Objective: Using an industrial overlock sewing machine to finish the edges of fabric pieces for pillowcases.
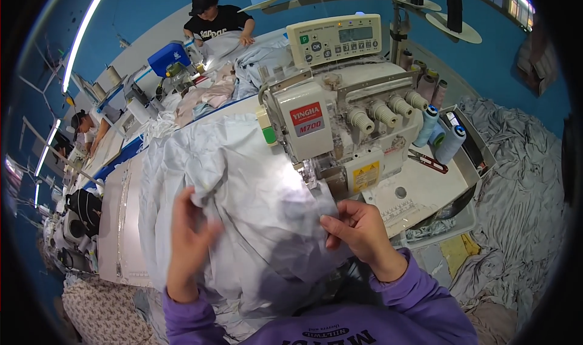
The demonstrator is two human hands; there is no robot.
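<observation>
Purple sleeves point(419, 302) entered from the lower edge. Both hands were closed on a pale grey-blue fabric point(243, 187) spread over the white table point(118, 223) in front of the overlock sewing machine point(340, 126). Left hand point(188, 242) gripped a raised fold; right hand point(358, 226) pinched the fabric's edge just beside the machine's presser area. Red-handled snips point(428, 161) lay right of the machine, near blue-capped thread cones point(450, 143). Another person point(215, 20) worked at a far table.

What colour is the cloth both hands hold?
Pale grey-blue cloth, plain, no pattern; head view.
</observation>
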